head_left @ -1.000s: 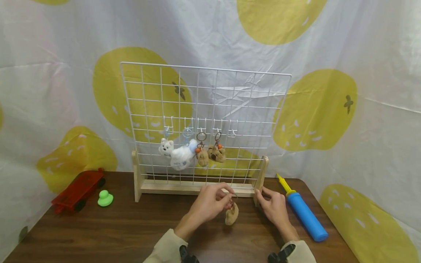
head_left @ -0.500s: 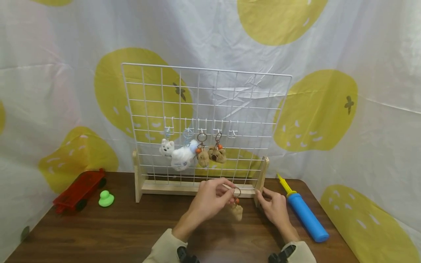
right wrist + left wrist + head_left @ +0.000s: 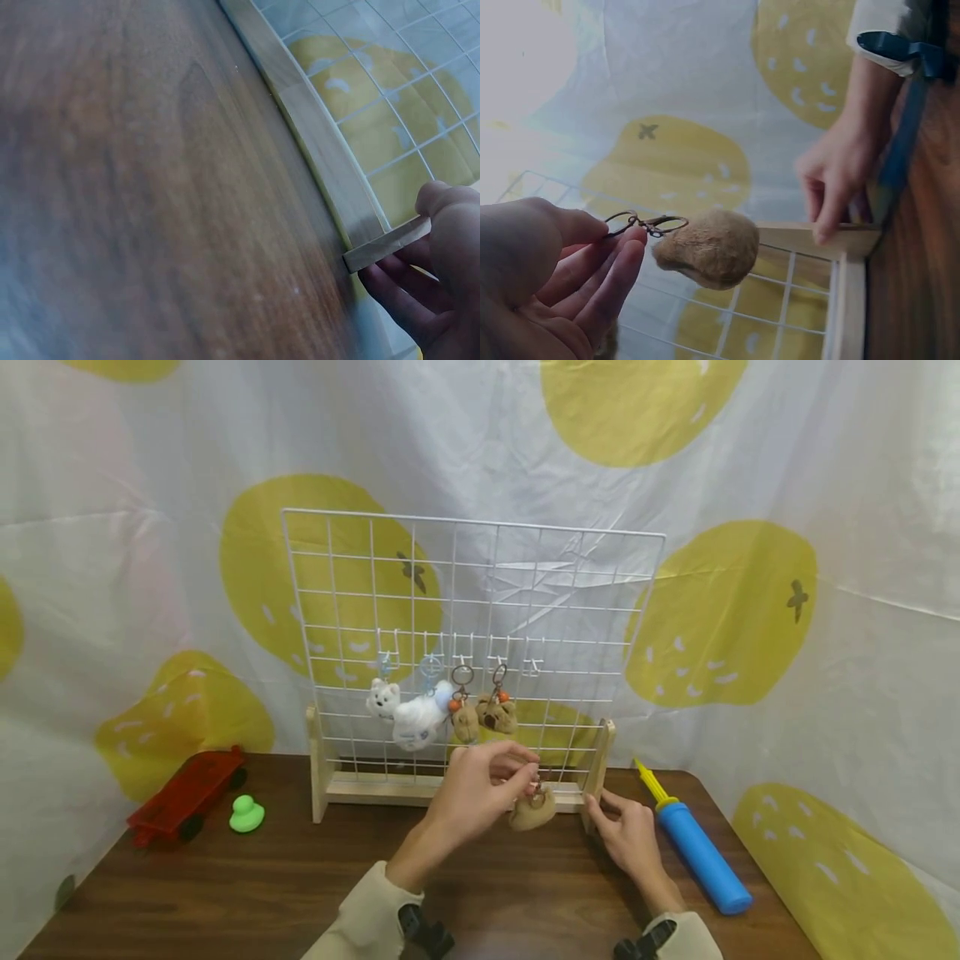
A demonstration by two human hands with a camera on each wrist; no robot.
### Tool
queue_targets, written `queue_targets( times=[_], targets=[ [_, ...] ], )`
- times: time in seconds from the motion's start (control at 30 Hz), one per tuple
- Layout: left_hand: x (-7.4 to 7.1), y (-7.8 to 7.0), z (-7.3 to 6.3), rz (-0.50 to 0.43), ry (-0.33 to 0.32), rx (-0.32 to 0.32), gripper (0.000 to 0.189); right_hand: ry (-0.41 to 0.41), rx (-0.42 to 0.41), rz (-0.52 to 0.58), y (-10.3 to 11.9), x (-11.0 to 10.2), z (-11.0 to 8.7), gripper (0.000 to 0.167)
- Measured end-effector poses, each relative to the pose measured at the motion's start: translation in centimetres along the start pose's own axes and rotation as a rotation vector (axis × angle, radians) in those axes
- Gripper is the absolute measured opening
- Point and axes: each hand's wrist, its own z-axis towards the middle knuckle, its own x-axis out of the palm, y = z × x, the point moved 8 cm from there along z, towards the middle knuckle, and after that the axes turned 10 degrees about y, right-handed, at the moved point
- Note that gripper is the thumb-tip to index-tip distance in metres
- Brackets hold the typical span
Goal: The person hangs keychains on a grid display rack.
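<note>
My left hand (image 3: 476,789) pinches the metal ring of a brown plush keychain (image 3: 532,811) between thumb and fingertips, in front of the rack's lower right part. In the left wrist view, the fuzzy plush (image 3: 718,253) dangles from a bronze ring and chain (image 3: 634,220). My right hand (image 3: 628,837) grips the wooden side support (image 3: 598,758) of the white wire grid rack, thumb on one face and fingers on the other. Two white plush keychains (image 3: 418,722) and two brown ones (image 3: 497,715) hang from hooks on the grid. The rightmost hook (image 3: 532,667) holds nothing.
A blue hand pump (image 3: 705,858) with a yellow nozzle lies right of my right hand. On the left stand a green rubber duck (image 3: 246,815) and a red skateboard-like toy (image 3: 186,792). A patterned curtain (image 3: 750,718) surrounds the brown wooden table (image 3: 225,893).
My left hand has risen slightly with the brown plush keychain, which has swung and turned beneath the fingers. My right hand has stayed on the wooden support.
</note>
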Motion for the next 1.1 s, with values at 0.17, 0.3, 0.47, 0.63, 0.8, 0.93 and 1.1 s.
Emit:
queue_targets(
  times=[0.17,0.3,0.47,0.63,0.8,0.93,1.1],
  targets=[
    [-1.2,-1.4,0.7,0.018,-0.037,0.044,0.009,0.009,0.011,0.004,-0.3,0.2,0.1,0.031],
    [-2.0,-2.3,1.3,0.033,-0.056,0.068,0.007,0.01,0.017,0.006,-0.5,0.2,0.1,0.033],
    [-2.5,-3.1,1.8,0.071,-0.073,0.095,0.007,0.001,0.011,0.01,-0.4,0.1,0.1,0.032],
    [-2.9,-3.5,2.2,0.081,-0.111,0.115,0.007,-0.004,0.004,0.009,-0.3,0.1,0.1,0.032],
    [-3.2,-3.6,2.7,0.049,-0.153,0.134,0.008,0.01,0.019,0.012,-0.4,0.2,0.1,0.034],
    [-3.4,-3.6,3.3,0.02,-0.191,0.14,0.009,0.025,0.036,0.017,-0.5,0.2,0.1,0.036],
    [-3.9,-3.6,4.2,-0.02,-0.235,0.126,0.01,0.025,0.032,0.018,-0.4,0.2,0.1,0.036]
  ],
)
